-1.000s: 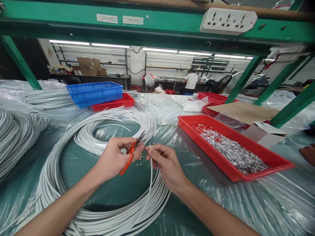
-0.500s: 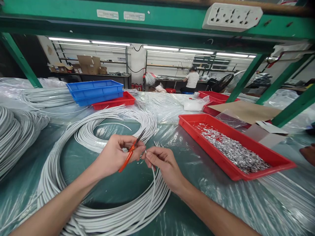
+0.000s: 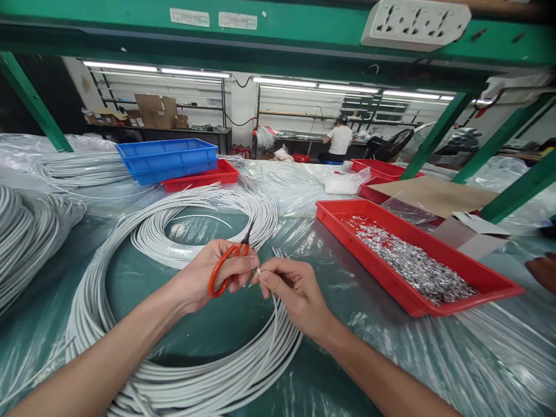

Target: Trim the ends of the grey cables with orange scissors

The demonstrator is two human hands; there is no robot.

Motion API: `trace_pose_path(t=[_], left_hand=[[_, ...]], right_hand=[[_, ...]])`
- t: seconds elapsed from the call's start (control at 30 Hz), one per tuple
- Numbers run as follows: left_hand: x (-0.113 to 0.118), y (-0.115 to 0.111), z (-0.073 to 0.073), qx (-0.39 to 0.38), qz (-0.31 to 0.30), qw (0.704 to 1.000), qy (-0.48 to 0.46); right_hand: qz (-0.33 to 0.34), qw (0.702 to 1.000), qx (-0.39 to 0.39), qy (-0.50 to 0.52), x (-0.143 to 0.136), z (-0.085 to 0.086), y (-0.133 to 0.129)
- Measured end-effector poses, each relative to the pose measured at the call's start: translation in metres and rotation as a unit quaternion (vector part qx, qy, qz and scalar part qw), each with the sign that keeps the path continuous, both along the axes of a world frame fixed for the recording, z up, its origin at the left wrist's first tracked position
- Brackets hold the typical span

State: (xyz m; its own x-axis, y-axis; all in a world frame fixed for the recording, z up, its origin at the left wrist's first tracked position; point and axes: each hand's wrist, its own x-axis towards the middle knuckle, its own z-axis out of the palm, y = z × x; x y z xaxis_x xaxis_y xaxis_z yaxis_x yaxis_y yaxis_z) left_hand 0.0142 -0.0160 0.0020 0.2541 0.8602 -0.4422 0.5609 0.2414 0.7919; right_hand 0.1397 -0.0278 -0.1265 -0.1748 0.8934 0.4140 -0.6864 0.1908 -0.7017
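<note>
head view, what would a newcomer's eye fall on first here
Probably the orange-handled tool in the left hand, mid-picture, with the right hand close beside it pinching a white cable. Next, the large white coil lying on the table below and around the hands. Then the long red tray to the right, with its heap of shiny bits.

The bottom edge cuts off the large white cable coil [image 3: 217,388]
</note>
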Motion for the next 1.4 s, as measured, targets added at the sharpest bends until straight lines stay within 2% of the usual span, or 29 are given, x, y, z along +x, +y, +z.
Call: trace_pose_path(t=[0.27, 0.47, 0.63, 1.0, 1.23, 1.4], left_hand=[[0.006, -0.003, 0.012, 0.114, -0.020, 0.982, 0.148], [0.005, -0.002, 0.017, 0.138, -0.081, 0.960, 0.229], [0.001, 0.000, 0.019, 0.130, -0.106, 0.942, 0.290], [0.000, 0.000, 0.016, 0.101, -0.133, 0.940, 0.297], [-0.009, -0.002, 0.004, 0.146, -0.125, 0.935, 0.297], [-0.011, -0.002, 0.002, 0.161, -0.132, 0.929, 0.306]], right_hand=[[-0.027, 0.998, -0.002, -0.060, -0.001, -0.005, 0.005], [-0.017, 0.996, -0.010, -0.090, -0.001, -0.006, 0.005], [-0.003, 0.994, -0.006, -0.112, -0.002, -0.004, 0.004], [-0.009, 0.987, 0.018, -0.157, 0.001, -0.002, 0.001], [-0.007, 0.988, -0.003, -0.154, -0.003, -0.006, 0.003], [0.005, 0.990, -0.019, -0.141, -0.006, -0.008, 0.004]])
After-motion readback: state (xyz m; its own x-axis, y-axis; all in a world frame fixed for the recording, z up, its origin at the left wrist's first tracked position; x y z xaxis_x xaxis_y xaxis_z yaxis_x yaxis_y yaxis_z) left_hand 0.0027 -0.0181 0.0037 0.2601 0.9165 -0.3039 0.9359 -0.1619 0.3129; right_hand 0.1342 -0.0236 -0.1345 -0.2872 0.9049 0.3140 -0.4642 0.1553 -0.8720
